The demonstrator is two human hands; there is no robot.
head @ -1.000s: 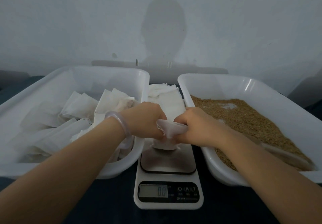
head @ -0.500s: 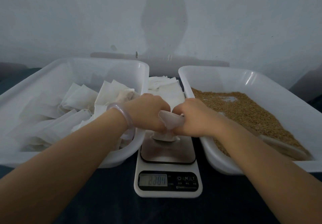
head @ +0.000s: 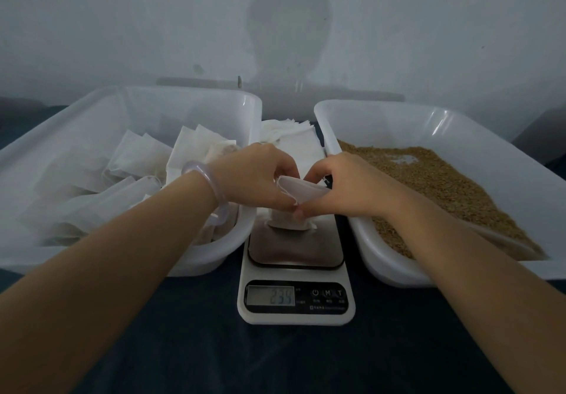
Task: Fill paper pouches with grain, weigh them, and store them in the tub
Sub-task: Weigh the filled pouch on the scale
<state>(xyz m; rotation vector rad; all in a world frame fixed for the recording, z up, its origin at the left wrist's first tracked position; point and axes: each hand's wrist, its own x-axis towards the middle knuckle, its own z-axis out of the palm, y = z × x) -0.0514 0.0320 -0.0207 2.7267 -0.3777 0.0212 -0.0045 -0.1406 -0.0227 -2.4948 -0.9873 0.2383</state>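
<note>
Weighing, mid-frame: left hand (head: 260,176) and right hand (head: 346,185) pinch the pouch (head: 301,191) standing on the scale (head: 295,252); next, likely a lift into the left-side tub (head: 190,108)

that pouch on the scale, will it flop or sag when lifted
Probably floppy: the pouch creases at its top between the left hand and right hand. Likely bottom-heavy: its bulging base sits squat on the scale.
</note>
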